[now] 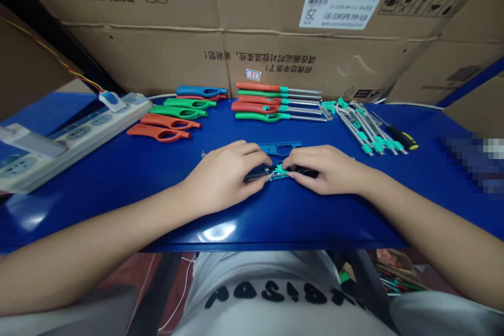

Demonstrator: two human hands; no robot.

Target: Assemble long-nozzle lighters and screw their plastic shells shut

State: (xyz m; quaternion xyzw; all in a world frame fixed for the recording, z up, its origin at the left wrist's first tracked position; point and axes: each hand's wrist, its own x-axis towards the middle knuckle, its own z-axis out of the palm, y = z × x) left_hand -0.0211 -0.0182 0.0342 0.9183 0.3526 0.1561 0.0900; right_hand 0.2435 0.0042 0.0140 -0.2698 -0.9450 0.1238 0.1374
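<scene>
In front of me, a blue lighter handle half (280,176) lies between my hands, mostly covered by the fingers. A teal piece (281,169) with thin wires sits in it. My left hand (230,173) is closed, thumb and fingers around a dark, narrow part (255,176) at the handle's left end. From the other side, the thumb and index finger of my right hand (323,170) pinch at the teal piece. Just beyond them rests another blue handle half (280,148), with an oval opening.
Orange handle halves (159,132) and green ones (179,111) lie back left, near a power strip (90,128). Lighters with metal tubes (279,107) are lined up behind. Loose metal tubes with teal pieces (364,128) and a screwdriver (401,136) lie right. Cardboard (169,58) stands behind.
</scene>
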